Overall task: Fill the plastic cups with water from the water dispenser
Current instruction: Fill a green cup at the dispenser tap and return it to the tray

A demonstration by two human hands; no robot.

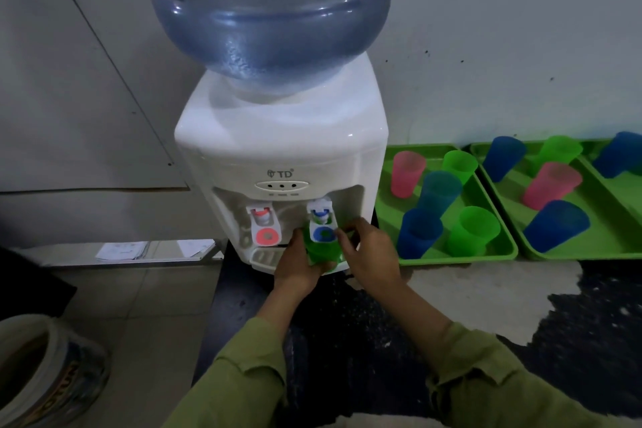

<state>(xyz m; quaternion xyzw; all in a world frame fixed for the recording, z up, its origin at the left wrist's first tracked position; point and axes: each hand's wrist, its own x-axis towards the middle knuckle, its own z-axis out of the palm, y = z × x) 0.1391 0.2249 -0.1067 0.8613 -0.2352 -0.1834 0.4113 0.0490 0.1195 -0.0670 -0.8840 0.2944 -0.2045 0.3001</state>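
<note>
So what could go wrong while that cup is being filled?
The left hand and right hand cover much of the cup under the blue tap, so the water level is hard to see and it may overflow onto the counter. Setting a full cup into the crowded tray could knock other cups over.

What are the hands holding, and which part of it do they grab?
A green cup under the blue tap. The left hand grips its left side low down; the right hand holds its right side near the rim.
</note>
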